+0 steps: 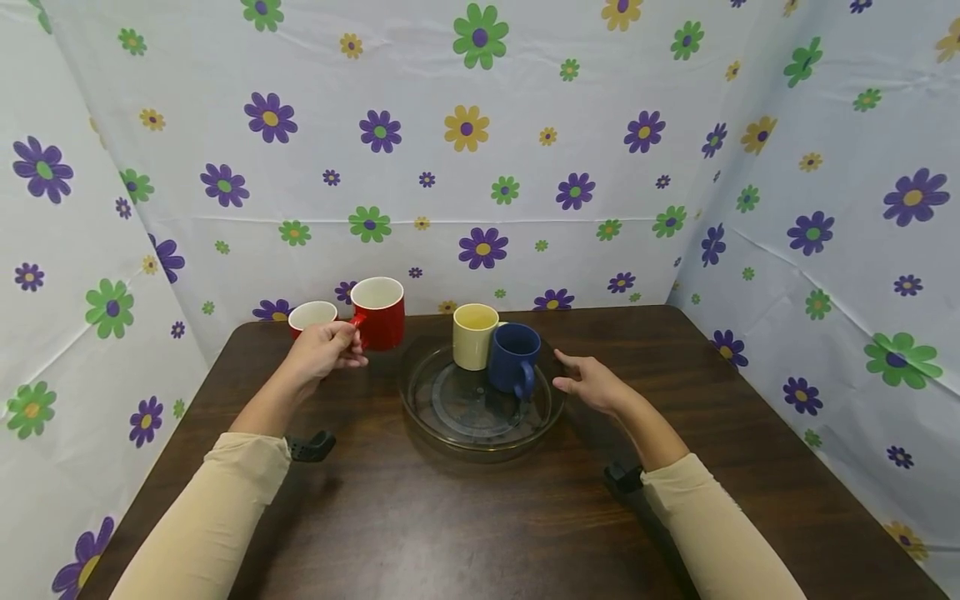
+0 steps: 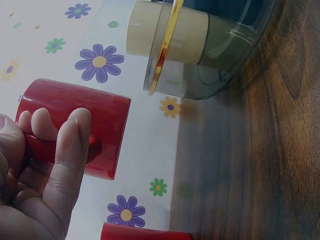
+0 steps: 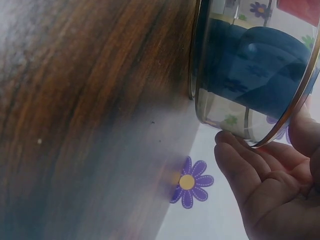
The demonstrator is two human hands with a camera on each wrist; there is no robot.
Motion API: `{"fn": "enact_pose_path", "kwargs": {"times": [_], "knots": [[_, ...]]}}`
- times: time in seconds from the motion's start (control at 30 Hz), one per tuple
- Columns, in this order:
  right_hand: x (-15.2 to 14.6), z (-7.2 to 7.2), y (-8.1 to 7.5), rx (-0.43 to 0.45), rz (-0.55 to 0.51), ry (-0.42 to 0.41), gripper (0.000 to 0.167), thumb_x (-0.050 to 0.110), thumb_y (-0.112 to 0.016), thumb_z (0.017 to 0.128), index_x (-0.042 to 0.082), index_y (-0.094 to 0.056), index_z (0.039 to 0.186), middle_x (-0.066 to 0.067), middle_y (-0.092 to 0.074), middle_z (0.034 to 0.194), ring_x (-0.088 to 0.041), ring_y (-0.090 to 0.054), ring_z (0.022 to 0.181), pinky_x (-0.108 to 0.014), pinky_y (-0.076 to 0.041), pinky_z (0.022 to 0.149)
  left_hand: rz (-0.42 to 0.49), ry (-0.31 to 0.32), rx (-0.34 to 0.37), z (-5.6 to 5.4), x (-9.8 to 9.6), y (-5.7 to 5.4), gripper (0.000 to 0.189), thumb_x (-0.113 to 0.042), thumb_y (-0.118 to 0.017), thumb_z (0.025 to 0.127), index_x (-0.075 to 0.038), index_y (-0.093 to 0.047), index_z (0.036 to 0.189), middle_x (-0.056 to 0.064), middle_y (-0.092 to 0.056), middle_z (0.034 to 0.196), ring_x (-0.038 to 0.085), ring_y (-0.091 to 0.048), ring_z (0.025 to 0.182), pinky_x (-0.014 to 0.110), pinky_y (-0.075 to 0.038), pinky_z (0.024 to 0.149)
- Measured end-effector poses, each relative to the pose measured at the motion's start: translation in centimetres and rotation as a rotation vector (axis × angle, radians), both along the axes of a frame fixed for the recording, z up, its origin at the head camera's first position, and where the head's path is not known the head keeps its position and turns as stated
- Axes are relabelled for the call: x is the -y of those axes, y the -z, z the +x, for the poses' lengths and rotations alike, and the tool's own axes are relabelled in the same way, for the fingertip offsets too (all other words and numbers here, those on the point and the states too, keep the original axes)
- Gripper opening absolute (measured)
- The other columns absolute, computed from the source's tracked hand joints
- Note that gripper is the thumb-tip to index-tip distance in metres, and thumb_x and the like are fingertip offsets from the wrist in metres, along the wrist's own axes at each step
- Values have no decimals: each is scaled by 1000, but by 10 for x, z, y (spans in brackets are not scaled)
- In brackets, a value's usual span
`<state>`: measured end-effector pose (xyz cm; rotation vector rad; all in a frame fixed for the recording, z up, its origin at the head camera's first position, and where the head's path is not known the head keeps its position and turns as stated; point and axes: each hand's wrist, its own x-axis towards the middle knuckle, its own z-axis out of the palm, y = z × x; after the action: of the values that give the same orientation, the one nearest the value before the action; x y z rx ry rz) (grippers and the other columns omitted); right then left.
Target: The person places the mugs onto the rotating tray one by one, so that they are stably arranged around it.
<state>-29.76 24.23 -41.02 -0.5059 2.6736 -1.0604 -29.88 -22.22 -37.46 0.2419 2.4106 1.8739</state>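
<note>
The left hand (image 1: 321,346) curls its fingers round the handle of a raised red mug (image 1: 384,323), left of the glass tray (image 1: 480,451) on the tabletop (image 1: 480,525). The right hand (image 1: 594,385) angles inward beside the tray, fingers loosely parted; contact is unclear.

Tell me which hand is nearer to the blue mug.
Right. The right hand is beside the glass dish, just right of the blue mug; the left hand is farther off, left of the dish, holding a red mug.
</note>
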Motion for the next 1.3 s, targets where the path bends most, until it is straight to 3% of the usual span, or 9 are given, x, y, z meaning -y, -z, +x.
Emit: {"fn": "enact_pose_path", "kwargs": {"times": [0.33,0.57,1.3], "knots": [[-1,-1,1,-14,12,-6,64,19,-59,104,-5,-28,156,-33,-30,156,-54,-34,140,-62,-34,113,41,54,18,2,0,-2,33,-19,-49,108,12,-58,100,12,-65,86,19,-73,77,28,-61,76],[-2,-1,1,-14,10,-11,65,18,-59,104,-5,-28,156,-32,-28,157,-54,-33,140,-62,-33,113,34,103,38,4,1,-3,30,-19,-49,107,8,-59,98,13,-64,85,19,-72,78,32,-61,81],[0,-1,1,-8,-11,0,63,17,-58,104,-5,-28,155,-29,-28,158,-52,-32,142,-61,-31,114,21,330,-49,1,2,-2,35,-20,-49,105,13,-55,94,7,-60,80,19,-74,77,29,-62,74]]}}
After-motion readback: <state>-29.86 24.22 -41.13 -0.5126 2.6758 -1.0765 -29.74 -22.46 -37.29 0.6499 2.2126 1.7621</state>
